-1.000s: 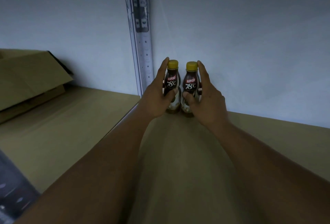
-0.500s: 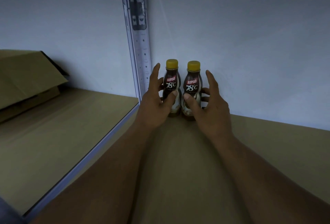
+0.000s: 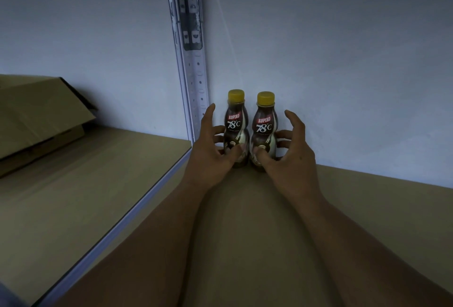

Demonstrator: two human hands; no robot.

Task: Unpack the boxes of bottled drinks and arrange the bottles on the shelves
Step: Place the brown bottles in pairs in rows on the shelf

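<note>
Two brown Kopiko 78°C bottles with yellow caps stand upright side by side at the back of the tan shelf board (image 3: 247,221), against the grey wall. The left bottle (image 3: 235,120) has my left hand (image 3: 208,157) beside it, fingers spread and loosened, with the thumb tip touching its lower front. My right hand (image 3: 290,159) flanks the right bottle (image 3: 265,124) the same way, fingers splayed off its side and thumb on the lower front. The bottles' bases are partly hidden by my thumbs.
A perforated metal upright (image 3: 192,66) rises just left of the bottles. Beyond it, the neighbouring shelf board (image 3: 85,196) carries an open cardboard box (image 3: 36,115) at far left. The grey wall (image 3: 343,74) closes off the back.
Both hands gripped the bottles a second ago. The fingers have since spread away from the bottle sides and the hands have drawn slightly back. The bottles stay standing in place.
</note>
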